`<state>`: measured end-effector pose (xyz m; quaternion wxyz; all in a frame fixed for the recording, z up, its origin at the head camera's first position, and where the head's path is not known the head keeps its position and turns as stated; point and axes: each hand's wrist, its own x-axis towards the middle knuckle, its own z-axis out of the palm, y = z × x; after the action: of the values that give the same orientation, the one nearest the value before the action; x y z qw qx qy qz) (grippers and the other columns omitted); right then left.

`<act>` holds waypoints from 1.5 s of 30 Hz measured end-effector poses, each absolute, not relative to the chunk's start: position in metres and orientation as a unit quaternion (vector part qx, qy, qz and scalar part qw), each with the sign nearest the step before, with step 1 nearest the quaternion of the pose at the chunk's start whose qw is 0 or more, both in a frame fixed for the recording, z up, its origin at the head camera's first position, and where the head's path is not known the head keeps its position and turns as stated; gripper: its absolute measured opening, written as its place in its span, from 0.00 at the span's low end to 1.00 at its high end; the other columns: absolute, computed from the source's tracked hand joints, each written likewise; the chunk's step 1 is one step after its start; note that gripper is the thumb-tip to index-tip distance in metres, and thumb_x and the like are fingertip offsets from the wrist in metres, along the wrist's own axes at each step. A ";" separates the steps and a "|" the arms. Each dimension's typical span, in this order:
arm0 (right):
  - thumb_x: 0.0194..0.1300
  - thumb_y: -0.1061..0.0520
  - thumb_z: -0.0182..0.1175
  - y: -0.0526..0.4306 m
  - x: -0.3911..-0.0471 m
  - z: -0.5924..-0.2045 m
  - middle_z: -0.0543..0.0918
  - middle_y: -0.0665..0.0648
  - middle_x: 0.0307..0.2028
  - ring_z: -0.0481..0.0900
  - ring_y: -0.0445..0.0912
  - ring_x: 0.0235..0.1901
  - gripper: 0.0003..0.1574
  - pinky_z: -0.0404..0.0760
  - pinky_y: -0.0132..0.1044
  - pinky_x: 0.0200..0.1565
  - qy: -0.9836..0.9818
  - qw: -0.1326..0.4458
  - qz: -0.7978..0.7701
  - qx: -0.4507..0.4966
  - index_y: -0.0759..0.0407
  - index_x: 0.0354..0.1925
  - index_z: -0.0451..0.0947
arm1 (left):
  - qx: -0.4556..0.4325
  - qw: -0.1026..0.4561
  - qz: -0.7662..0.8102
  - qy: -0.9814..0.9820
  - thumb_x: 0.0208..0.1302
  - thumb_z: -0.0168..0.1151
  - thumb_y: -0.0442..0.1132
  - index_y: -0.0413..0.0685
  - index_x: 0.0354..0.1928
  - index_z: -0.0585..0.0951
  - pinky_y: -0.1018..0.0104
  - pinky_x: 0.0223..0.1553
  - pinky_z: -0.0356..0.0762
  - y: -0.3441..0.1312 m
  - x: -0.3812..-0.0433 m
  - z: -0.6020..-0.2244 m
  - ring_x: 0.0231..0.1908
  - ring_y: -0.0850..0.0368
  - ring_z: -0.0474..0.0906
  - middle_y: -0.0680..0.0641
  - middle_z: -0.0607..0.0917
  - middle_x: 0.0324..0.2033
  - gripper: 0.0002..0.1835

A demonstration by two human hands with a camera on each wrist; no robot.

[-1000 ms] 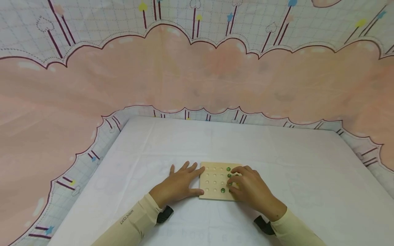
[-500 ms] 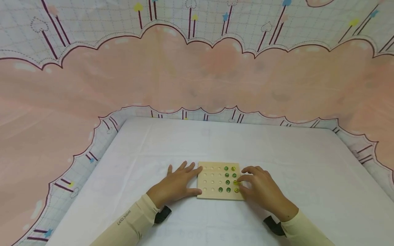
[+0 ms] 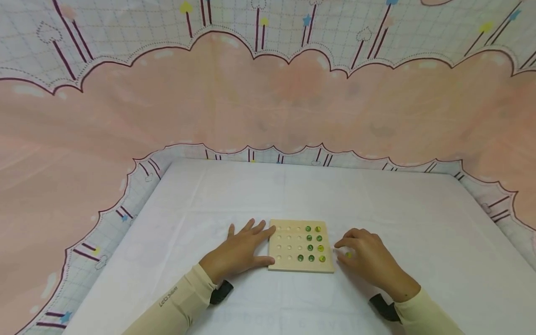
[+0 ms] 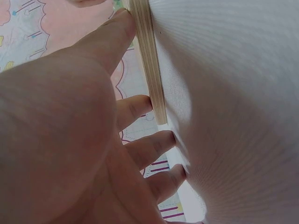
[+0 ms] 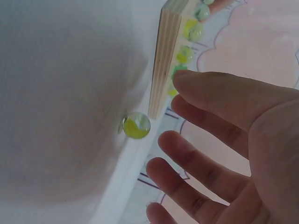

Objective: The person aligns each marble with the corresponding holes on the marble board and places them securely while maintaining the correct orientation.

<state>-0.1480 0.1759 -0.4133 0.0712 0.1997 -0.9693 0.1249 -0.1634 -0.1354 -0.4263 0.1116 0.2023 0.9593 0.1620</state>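
Note:
A square wooden board (image 3: 289, 265) with rows of round dimples lies on the white table. Green and yellow glass marbles (image 3: 310, 248) sit in its two right columns, with one more green marble (image 3: 300, 258) in the front row beside them. My left hand (image 3: 234, 253) is spread flat, thumb and a fingertip touching the board's left edge. Just off the right edge, my right hand (image 3: 366, 256) hovers with loosely bent, parted fingers. Under it a loose yellow-and-clear marble (image 5: 137, 125) rests on the table, apart from the fingertips in the right wrist view.
White cloth (image 3: 234, 190) covers the table. Behind it and along its sides hangs a peach curtain (image 3: 268, 107) with a cloud-edged pattern. A black strap (image 3: 222, 292) is at the left wrist, another strap (image 3: 384, 307) at the right.
My right hand has moved right, off the board's right columns to beside its edge, uncovering the marbles there. The loose yellow marble now shows beneath it. My left hand keeps its place.

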 end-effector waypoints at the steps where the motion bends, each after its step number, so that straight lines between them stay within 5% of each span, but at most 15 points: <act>1: 0.45 0.52 0.72 0.177 -0.148 -0.413 0.81 0.46 0.37 0.77 0.43 0.39 0.12 0.74 0.46 0.45 -0.969 0.070 0.127 0.200 0.45 0.33 0.85 | 0.203 0.110 0.164 0.959 0.48 0.55 0.71 0.72 0.69 0.54 0.28 0.61 0.37 -0.135 -0.163 -0.426 0.72 0.47 0.42 0.51 0.55 0.70 0.45; 12: 0.47 0.57 0.70 0.192 -0.157 -0.409 0.79 0.44 0.32 0.73 0.39 0.34 0.13 0.74 0.33 0.36 -0.961 -0.043 0.222 0.160 0.47 0.36 0.84 | 0.201 0.110 0.160 0.960 0.48 0.55 0.71 0.73 0.69 0.54 0.29 0.62 0.37 -0.134 -0.163 -0.425 0.72 0.47 0.42 0.52 0.55 0.70 0.45; 45: 0.48 0.58 0.70 0.201 -0.162 -0.419 0.76 0.42 0.26 0.70 0.39 0.30 0.10 0.71 0.33 0.33 -0.968 -0.061 0.200 0.140 0.45 0.32 0.84 | 0.201 0.108 0.165 0.960 0.49 0.57 0.69 0.70 0.69 0.56 0.28 0.61 0.37 -0.133 -0.164 -0.425 0.72 0.47 0.43 0.51 0.56 0.70 0.44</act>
<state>-0.1623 0.2008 -0.4193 -0.0612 0.1399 -0.9679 0.1997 -0.1637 -0.1331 -0.4248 0.1082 0.2005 0.9597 0.1648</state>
